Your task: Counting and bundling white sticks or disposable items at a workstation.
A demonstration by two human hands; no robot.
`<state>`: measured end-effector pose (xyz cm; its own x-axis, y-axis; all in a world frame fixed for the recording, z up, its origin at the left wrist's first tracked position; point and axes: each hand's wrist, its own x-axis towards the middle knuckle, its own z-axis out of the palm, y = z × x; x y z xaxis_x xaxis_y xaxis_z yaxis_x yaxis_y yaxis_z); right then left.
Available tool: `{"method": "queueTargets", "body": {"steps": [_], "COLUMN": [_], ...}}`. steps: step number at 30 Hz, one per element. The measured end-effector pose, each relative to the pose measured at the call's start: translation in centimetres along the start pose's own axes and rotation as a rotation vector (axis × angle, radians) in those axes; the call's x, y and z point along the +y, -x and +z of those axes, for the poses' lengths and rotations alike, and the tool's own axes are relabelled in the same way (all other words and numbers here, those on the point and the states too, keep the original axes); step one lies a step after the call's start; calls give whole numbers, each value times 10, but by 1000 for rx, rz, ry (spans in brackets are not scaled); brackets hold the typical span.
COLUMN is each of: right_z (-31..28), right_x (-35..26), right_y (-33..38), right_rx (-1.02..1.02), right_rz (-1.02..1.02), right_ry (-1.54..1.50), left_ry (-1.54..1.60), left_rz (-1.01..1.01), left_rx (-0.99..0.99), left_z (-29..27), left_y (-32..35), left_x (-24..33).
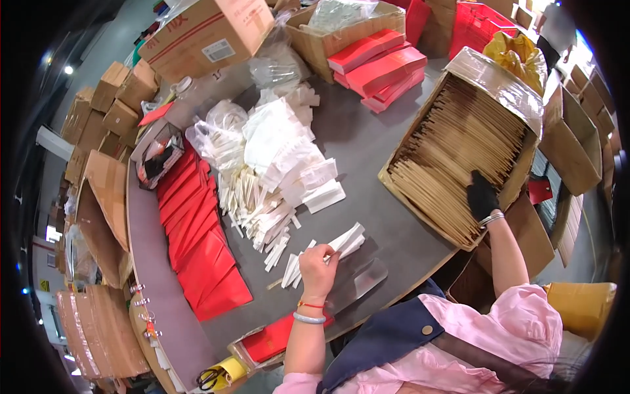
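left hand [319, 269]: bare, palm down, fingers curled and pinched at the tips, knuckles up
left wrist: two bangles, one red and one pale, forearm bare, running up from the lower edge
right hand [482, 195]: dark glove, reached far forward, fingers bent down
right arm: nearly straight, bare forearm, pink sleeve at the shoulder

Red flat envelopes [197, 243] lie fanned along the surface [367, 151] edge. Stacked red boxes [380, 69] sit far side. Scissors [210, 377] near corner.
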<state>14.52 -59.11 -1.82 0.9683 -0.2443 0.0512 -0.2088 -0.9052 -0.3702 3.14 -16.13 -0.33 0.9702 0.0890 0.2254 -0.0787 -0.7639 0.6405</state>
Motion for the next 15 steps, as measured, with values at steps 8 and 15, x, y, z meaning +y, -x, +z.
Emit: {"method": "queueTargets", "body": {"steps": [8, 15], "right_z": [-27, 26], "right_x": [-76, -135], "right_y": [50, 115], "right_rx": [0, -565], "right_rz": [-598, -942], "right_ry": [-490, -291], "left_ry": [-156, -147], "left_rz": [-25, -92], "left_rx": [-283, -98], "left_z": [-30, -54], "left_y": [72, 104], "left_x": [5, 6]}}
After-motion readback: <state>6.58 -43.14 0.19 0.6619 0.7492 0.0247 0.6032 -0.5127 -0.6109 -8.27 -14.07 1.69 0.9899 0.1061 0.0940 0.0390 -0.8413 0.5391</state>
